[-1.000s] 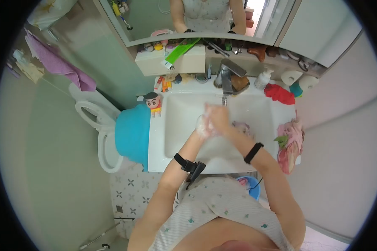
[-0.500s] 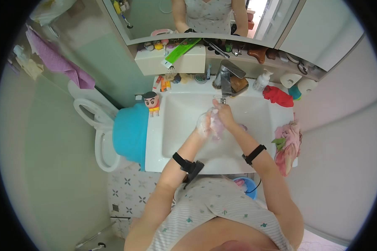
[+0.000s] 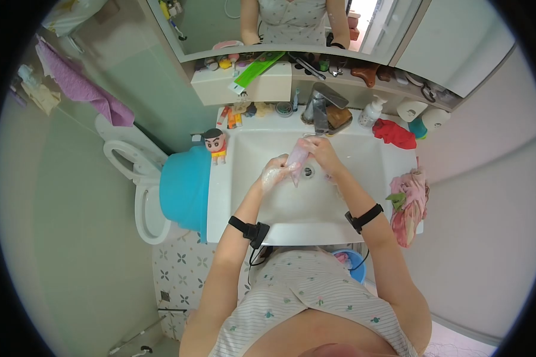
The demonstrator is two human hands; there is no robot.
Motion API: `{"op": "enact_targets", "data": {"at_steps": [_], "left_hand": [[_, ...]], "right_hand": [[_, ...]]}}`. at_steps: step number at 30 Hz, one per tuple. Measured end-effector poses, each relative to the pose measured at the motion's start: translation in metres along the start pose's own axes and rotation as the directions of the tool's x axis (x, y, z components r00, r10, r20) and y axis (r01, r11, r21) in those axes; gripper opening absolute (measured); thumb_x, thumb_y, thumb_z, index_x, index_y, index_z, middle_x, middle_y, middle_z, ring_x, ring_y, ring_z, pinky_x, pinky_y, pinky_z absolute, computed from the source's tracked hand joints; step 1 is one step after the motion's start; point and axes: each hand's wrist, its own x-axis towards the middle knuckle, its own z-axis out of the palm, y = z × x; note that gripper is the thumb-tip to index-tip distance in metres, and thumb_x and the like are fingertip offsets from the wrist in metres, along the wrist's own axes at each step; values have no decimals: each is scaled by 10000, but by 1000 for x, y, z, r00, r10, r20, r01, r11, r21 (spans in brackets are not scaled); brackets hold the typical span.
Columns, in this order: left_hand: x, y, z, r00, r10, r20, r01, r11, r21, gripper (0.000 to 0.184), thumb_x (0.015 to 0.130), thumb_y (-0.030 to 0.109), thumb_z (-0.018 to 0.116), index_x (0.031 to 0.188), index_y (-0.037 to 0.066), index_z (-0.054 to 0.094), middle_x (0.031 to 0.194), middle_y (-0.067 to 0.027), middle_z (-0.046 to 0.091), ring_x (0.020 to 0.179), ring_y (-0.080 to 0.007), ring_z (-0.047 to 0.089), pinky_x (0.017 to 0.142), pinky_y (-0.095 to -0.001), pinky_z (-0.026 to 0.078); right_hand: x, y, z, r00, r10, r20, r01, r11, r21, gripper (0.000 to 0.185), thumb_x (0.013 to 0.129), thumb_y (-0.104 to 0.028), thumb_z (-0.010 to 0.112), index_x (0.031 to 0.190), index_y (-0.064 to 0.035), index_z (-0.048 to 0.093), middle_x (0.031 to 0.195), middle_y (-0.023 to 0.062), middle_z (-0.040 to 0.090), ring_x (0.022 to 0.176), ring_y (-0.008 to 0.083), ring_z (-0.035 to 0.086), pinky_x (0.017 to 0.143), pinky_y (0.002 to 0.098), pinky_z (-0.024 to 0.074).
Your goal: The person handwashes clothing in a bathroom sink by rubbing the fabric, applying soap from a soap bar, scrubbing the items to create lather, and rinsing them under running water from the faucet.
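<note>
Over the white sink (image 3: 315,211), a small pale pink cloth (image 3: 298,153) is stretched between my two hands. My right hand (image 3: 323,154) pinches its upper end, just below the faucet (image 3: 320,116). Soap foam coats my left hand (image 3: 274,171), whose fingers grip the cloth's lower left side. A pointed end of the cloth hangs down below the fingers. Beneath the cloth the round drain (image 3: 308,172) shows. A bit of pale purple material, partly hidden, lies by my right wrist.
On the right rim are a red cloth (image 3: 394,134), a pump bottle (image 3: 372,112) and a crumpled pink cloth (image 3: 408,205). A cartoon figure (image 3: 215,146) stands at the left rim. A blue tub (image 3: 184,189) is beside the sink, near the toilet (image 3: 152,208).
My hands were close together with the cloth bunched between them. They have moved apart, the left one leftward, and the cloth is now drawn out. The drain has come into view.
</note>
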Motion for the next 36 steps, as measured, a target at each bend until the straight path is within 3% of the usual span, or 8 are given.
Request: {"op": "enact_targets", "data": {"at_steps": [7,9,12,23,27,31,33,36], "left_hand": [[12,-12,41,976,-22,-216,-131,733,-667,306,885,339,544,884,37,588,753,-5,564,613,-89,526,568,-223,455],[9,-1,53,974,-48,-219,-129,678,-723,307,893,342,528,891,40,583,754,-5,564,601,-91,524,550,-230,455],[-4,21,70,966,-135,-221,-131,482,-866,314,914,351,478,911,51,569,759,-7,565,564,-96,519,496,-251,453],[24,-49,49,989,144,41,8,219,-976,404,911,401,447,1190,108,444,868,-17,541,768,-136,558,609,-283,493],[5,-20,40,998,-58,-39,6,626,-780,473,859,489,513,1078,70,537,741,-6,523,610,-123,527,503,-253,435],[8,-1,37,972,-209,-111,135,875,-465,432,866,480,518,943,62,589,723,-15,564,548,-105,510,434,-251,381],[10,-17,22,982,-182,-50,147,903,-405,407,873,458,521,925,60,588,753,-18,574,566,-98,512,451,-246,388],[-3,3,21,987,-156,24,152,901,-405,365,880,414,534,897,54,595,769,-11,579,598,-83,507,489,-233,400]], "right_hand": [[-17,20,41,902,-143,-408,127,990,-65,141,771,-153,605,661,-71,569,572,-5,497,564,74,491,540,249,412],[-27,20,66,521,-840,150,692,313,-650,83,688,-89,588,620,-89,540,519,53,472,507,117,505,529,287,422],[1,28,40,913,-273,-302,150,916,-373,64,622,-75,579,596,-111,533,535,115,490,492,196,530,523,336,432],[-11,54,52,723,-691,6,497,514,-699,80,676,-88,590,631,-56,532,573,137,545,517,282,552,500,380,432],[3,60,15,937,-47,-345,-98,915,-392,174,781,-179,607,670,-57,550,699,120,590,653,202,598,588,330,457],[-3,57,1,899,-384,-208,311,898,-311,236,810,-256,619,759,-28,583,816,127,596,772,189,593,684,310,456],[-10,41,-4,997,-24,71,10,982,189,306,777,-307,655,835,-12,602,886,135,601,847,226,585,752,306,443],[-14,23,-8,933,-58,354,234,846,-479,369,738,-352,687,854,-11,611,839,134,608,805,238,591,734,316,450]]}}
